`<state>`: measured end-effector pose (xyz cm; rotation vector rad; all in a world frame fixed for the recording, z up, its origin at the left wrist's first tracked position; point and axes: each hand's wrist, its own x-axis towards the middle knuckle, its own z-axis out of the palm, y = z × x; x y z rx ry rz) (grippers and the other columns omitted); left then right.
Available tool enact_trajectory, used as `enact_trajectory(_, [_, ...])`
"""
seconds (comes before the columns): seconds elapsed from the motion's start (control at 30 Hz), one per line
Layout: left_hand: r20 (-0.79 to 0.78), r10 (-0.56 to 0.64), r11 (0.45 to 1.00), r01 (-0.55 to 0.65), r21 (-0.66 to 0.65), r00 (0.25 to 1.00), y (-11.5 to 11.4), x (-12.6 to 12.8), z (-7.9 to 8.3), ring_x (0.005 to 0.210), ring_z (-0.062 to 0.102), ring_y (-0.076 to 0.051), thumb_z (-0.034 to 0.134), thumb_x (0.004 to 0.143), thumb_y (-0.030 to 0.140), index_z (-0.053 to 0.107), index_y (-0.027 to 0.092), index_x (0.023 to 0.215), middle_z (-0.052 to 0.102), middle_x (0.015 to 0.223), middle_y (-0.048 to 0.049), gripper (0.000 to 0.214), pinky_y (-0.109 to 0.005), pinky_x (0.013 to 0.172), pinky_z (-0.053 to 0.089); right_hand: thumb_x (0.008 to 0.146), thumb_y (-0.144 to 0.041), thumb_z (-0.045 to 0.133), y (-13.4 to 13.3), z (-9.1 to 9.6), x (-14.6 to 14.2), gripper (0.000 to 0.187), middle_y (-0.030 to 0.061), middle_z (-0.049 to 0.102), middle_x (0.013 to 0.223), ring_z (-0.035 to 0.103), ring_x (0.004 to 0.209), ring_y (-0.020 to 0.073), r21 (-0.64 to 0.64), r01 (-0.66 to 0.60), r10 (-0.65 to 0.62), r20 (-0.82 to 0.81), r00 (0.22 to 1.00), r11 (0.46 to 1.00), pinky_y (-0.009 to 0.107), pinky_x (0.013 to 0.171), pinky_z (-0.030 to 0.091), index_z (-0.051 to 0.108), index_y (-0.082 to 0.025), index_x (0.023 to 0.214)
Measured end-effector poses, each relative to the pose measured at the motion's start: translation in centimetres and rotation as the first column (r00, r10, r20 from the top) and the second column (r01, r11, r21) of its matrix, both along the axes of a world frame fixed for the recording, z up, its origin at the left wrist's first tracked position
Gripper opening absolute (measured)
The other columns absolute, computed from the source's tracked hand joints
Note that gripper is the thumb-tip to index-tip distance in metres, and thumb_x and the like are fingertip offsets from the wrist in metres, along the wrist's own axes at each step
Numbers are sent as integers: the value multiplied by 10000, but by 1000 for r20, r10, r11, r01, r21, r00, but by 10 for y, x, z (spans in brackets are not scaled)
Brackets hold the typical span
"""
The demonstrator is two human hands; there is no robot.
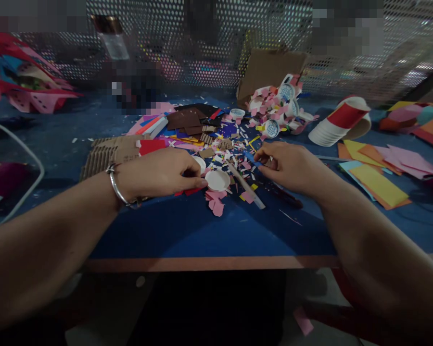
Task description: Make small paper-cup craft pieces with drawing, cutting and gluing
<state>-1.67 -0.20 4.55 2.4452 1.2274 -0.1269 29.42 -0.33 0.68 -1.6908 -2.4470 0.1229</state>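
Observation:
My left hand (pixel 166 170), with a silver bangle on its wrist, pinches the rim of a small white paper disc (pixel 217 180). Pink paper pieces (pixel 215 204) stick out below that disc. A second white disc (pixel 200 165) shows partly behind my left fingertips. Over the scraps, my right hand (pixel 286 163) has thumb and finger closed on a small blue strip (pixel 251 158), perhaps paper. Between the hands lies a pale, slim stick (pixel 246 185). A dark-handled tool (pixel 287 194) lies under my right hand, its kind hard to make out.
Paper scraps (pixel 234 142) cover the blue table (pixel 216 235) centre. Corrugated cardboard (pixel 101 156) lies left, beside a white cable (pixel 39 163). Pink-trimmed paper pieces (pixel 274 105) pile up behind. Stacked paper cups (pixel 339 120) lie right, near coloured sheets (pixel 378 180). A perforated screen (pixel 209 48) stands behind.

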Motion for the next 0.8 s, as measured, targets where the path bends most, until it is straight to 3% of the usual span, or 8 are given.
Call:
enact_trajectory(0.1, [17,106,977,-108,184,994,6,-5,-3,720,612,-185,613,1039,422,768,202,860,718,800,-28,324,-326,705,345,893,-215,622,0,1,1,252,89,776,1045,678,773,220,-9,-1,1,-2,1000,1000,368,755,484,719,-210,1126])
enact_trajectory(0.2, [196,160,920,-218,325,968,16,-8,-13,934,705,-236,637,1012,419,825,209,1113,795,1036,-65,300,-324,852,447,882,-216,639,0,0,3,256,80,785,1047,673,752,213,-13,-2,2,-24,1000,1000,366,738,480,718,-218,1125])
enact_trajectory(0.3, [215,74,923,-148,355,974,27,-4,-27,1186,703,-304,652,1003,394,802,189,1265,781,1266,-124,365,-376,1038,483,873,-216,650,1,-1,5,252,73,797,1062,661,710,203,-12,-2,2,-36,999,1000,362,708,471,718,-231,1115])
enact_trajectory(0.43, [227,41,917,-127,379,973,37,7,-39,1217,704,-332,607,1025,368,766,150,1320,789,1288,-156,400,-445,1112,476,866,-212,657,-1,-1,3,251,65,803,1052,667,714,205,0,3,-3,-23,1000,1000,354,694,465,716,-237,1109])
enact_trajectory(0.63, [295,140,935,-224,273,945,41,9,-38,1043,746,-272,651,896,240,736,169,1265,819,1233,-118,385,-368,914,536,860,-207,661,-4,2,0,294,65,805,1037,679,735,220,-19,39,-39,-10,999,999,353,689,451,723,-232,1146])
enact_trajectory(0.8, [336,131,910,-247,332,933,50,1,-39,1145,725,-296,646,939,280,754,175,1227,803,1284,-127,325,-415,1025,532,893,-254,658,-5,5,1,224,66,820,1049,700,787,231,19,40,-40,-22,999,999,357,712,462,735,-238,1103])
